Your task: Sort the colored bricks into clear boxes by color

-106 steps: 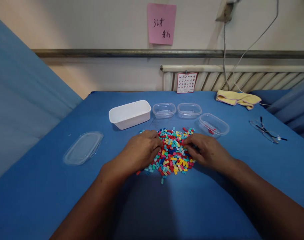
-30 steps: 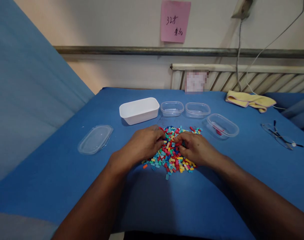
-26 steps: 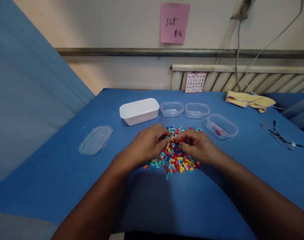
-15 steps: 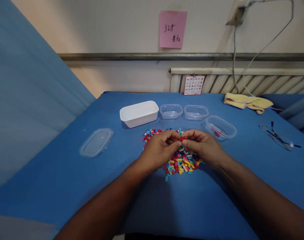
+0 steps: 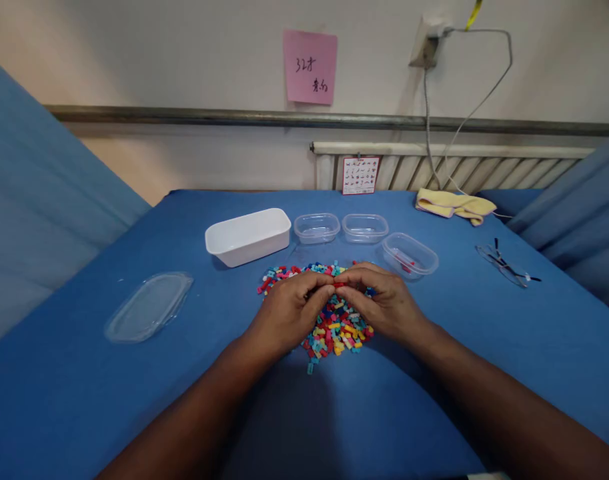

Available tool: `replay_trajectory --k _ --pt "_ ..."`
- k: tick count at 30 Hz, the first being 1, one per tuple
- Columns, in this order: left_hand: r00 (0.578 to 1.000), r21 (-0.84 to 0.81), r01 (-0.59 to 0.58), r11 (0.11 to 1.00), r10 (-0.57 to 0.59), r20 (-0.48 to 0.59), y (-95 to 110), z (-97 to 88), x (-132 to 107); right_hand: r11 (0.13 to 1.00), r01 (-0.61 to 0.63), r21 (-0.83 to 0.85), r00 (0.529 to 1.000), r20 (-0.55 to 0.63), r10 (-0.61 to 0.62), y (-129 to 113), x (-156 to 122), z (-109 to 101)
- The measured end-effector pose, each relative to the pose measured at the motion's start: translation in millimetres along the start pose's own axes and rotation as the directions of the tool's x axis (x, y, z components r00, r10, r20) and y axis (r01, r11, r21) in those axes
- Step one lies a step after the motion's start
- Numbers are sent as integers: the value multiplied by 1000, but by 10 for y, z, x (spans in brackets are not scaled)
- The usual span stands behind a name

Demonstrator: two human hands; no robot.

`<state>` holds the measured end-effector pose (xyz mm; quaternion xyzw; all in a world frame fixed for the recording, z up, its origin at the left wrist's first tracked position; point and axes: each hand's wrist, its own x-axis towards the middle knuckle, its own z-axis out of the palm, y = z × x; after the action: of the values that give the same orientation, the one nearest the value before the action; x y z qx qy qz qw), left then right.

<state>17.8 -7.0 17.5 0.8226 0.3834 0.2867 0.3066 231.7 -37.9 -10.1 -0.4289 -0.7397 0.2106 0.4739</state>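
Observation:
Between the fingertips of both hands is a small red plastic building piece [image 5: 339,285], mostly covered by the fingers. My left hand [image 5: 294,305] pinches it from the left, thumb against forefinger. From the right, my right hand [image 5: 381,297] grips it in the same way, and the two hands meet tip to tip. Beneath them spreads a loose pile of small coloured building pieces [image 5: 334,333], red, yellow, teal, pink and blue. The hands hide the middle of this pile. A clear plastic tub [image 5: 427,261] behind my right hand has red pieces in it.
A white plastic tub [image 5: 249,250] and two clear tubs [image 5: 317,230] line the back. At the left lies a clear lid [image 5: 149,307]. Glasses [image 5: 507,265] and a yellow cloth [image 5: 451,203] are at the right. A printed card [image 5: 360,175] hangs on the radiator. Blue curtains flank the table.
The camera view has turned to the right, so everything sits further left. My hands stay together over the pile, their fingertips closer around the red piece.

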Motion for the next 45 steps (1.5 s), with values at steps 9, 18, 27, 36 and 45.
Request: replay_trajectory --k 9,18,27,36,45 --pt "949 198 134 971 -68 -309 -201 -520 56 799 -134 -586 965 -262 -30 383 -7 -928" --pt "989 494 150 856 -130 -74 -338 -518 56 713 -145 -686 977 -212 -6 701 -65 -1043" --pt "944 715 285 638 -315 -95 -414 -586 92 757 -14 -653 980 143 141 532 9 -441" --pt "921 735 288 614 -388 -36 -469 -617 68 710 -71 -701 931 210 300 586 68 -332" --pt "931 685 253 683 -366 21 -568 -603 68 888 -102 -447 966 169 196 596 -17 -329"
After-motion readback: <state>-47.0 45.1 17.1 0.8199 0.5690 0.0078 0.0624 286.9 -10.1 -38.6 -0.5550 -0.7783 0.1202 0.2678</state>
